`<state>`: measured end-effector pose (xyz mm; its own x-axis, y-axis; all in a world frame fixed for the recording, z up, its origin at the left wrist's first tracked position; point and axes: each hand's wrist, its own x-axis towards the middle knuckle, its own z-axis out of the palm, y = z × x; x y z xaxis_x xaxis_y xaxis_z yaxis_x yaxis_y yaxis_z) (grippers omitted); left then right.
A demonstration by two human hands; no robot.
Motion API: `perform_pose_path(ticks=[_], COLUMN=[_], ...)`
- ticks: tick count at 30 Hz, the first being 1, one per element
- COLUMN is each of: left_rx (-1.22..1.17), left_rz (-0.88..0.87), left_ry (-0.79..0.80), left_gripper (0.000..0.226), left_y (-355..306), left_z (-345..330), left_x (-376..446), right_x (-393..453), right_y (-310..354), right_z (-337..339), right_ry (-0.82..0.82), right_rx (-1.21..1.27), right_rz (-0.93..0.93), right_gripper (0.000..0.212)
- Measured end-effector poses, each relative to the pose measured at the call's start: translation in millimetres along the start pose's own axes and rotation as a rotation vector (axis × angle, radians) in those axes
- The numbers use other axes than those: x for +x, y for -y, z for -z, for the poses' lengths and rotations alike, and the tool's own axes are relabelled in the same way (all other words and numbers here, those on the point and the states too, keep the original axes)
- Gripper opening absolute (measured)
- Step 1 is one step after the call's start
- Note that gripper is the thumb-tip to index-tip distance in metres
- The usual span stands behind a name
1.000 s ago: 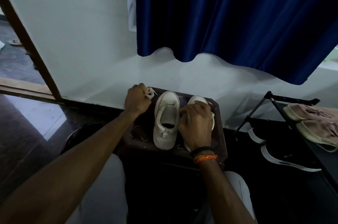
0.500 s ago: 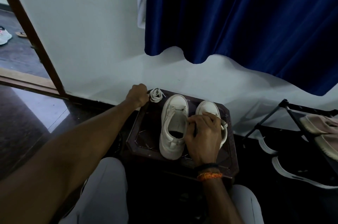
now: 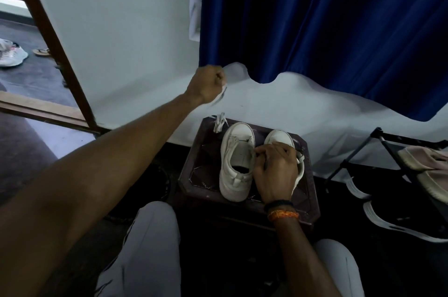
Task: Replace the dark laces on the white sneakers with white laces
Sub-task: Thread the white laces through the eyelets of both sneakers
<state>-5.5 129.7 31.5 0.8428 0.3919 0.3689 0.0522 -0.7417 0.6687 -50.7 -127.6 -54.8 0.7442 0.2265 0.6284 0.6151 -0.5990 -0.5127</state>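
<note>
Here, a dark wooden stool (image 3: 194, 175) against the white wall (image 3: 121, 30) bears two sneakers (image 3: 236, 163); both hands' fingers (image 3: 272, 151) curl, pinching laces (image 3: 219, 123).

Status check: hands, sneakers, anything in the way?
Left hand raised, fist gripping a white lace. Right hand grips right sneaker. Second lace bundle on stool. Nothing blocking.

Two white sneakers (image 3: 236, 163) on a dark brown table (image 3: 201, 170); deep blue curtain (image 3: 327, 18) upper right, pale wall (image 3: 121, 18), orange and black wristbands (image 3: 282, 210).
</note>
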Motion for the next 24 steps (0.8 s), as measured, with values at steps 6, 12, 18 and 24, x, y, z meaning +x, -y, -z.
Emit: perform_pose_path(ticks=[6, 12, 18, 24], left_rx=[-0.402, -0.552, -0.651, -0.527], left_rz=[-0.008, -0.022, 0.022, 0.125], left_ry=[0.127, 0.457, 0.473, 0.365], left_gripper=[0.010, 0.009, 0.009, 0.011], left_y=[-60.2, -90.7, -99.2, -78.1], left_z=[31.0, 34.0, 27.7, 13.8], left_x=[7.4, -21.2, -33.7, -46.6], right_x=[21.3, 66.7, 91.1, 87.8], right_y=[13.0, 41.4, 40.4, 39.0], right_z=[8.3, 13.9, 12.1, 25.0], right_ry=[0.076, 0.205, 0.182, 0.239], right_rx=[0.097, 0.458, 0.755, 0.692], right_rz=[-0.136, -0.359, -0.406, -0.375], right_gripper=[0.015, 0.071, 0.008, 0.022])
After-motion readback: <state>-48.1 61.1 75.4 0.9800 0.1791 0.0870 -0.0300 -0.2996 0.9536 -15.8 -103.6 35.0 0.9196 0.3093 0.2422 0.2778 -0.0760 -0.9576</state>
